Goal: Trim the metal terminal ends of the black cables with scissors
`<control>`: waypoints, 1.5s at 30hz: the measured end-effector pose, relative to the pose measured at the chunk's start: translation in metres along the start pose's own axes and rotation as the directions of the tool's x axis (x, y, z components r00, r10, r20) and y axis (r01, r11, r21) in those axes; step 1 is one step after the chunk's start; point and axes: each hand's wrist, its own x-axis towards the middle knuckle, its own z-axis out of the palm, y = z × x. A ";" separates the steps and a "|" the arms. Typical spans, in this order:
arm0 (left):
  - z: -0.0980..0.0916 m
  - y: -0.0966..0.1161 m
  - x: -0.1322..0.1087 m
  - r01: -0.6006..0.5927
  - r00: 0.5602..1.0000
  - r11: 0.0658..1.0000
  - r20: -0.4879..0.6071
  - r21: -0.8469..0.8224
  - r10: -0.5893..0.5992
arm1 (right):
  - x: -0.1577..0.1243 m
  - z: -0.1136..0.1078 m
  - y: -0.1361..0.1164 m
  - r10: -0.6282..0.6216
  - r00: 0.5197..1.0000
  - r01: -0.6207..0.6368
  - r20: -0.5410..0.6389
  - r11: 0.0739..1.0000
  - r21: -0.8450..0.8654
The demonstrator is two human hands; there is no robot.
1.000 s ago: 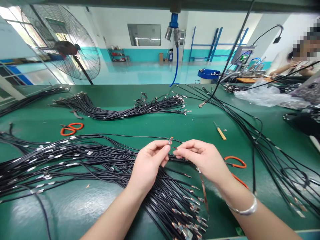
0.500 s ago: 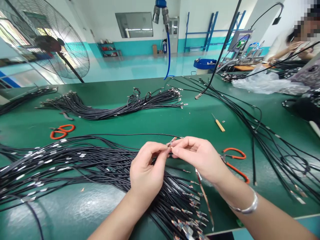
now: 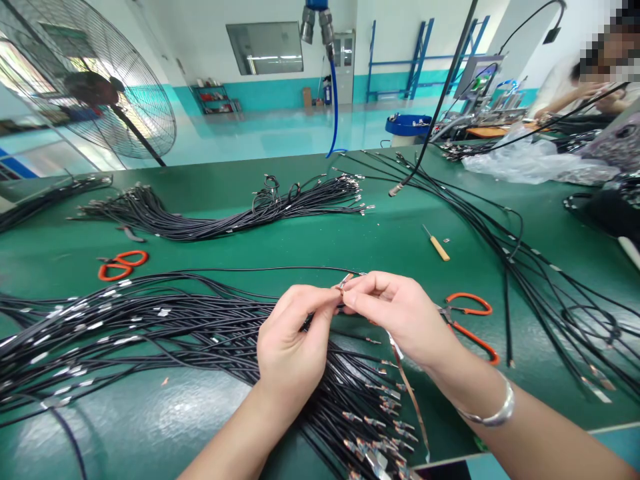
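Observation:
Fingertips of my left hand [image 3: 295, 330] and my right hand [image 3: 397, 310] meet in a pinch above a bundle of black cables [image 3: 215, 333]. Between them a cable end with a small silver and copper-coloured tip [image 3: 346, 281] sticks up; the fingers hide most of it. My left thumb and forefinger are closed on this end. My right thumb and forefinger are closed beside it, on a thin copper-coloured strip [image 3: 413, 400] whose tail hangs below the palm. Under my hands the bundle's stripped ends [image 3: 373, 421] fan out toward the table's front edge.
Orange-handled cutters [image 3: 470, 327] lie right of my hands, another orange-handled pair [image 3: 123, 265] at left. A wooden-handled awl [image 3: 437, 245] lies behind. More cables [image 3: 225, 223] cross the green table [image 3: 300, 250]. An air hose [image 3: 334, 100] hangs above. A person sits far right.
The view has shifted slightly. My left fingertips have closed in a little around the cable end; both hands otherwise stay in nearly the same place.

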 end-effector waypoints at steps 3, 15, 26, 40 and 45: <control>0.000 0.000 0.000 0.013 1.000 1.000 0.005 0.023 -0.013 | 0.000 0.000 -0.001 0.012 1.000 -0.012 -0.001 1.000 0.013; 0.000 0.007 0.004 0.243 0.970 0.967 0.039 -0.078 -0.240 | 0.000 0.000 0.002 0.014 1.000 -0.014 0.016 1.000 0.017; -0.009 0.005 0.015 0.607 0.795 0.667 0.330 -0.433 -0.509 | -0.001 0.001 0.006 -0.039 0.997 0.046 0.064 0.993 -0.111; -0.011 0.015 0.024 0.611 0.787 0.778 0.220 -0.150 -0.576 | 0.000 0.002 0.000 0.034 0.999 -0.033 0.005 0.993 -0.112; -0.010 0.017 0.025 0.625 0.778 0.758 0.230 -0.185 -0.585 | 0.000 0.001 0.001 0.025 1.000 -0.024 0.008 0.992 -0.125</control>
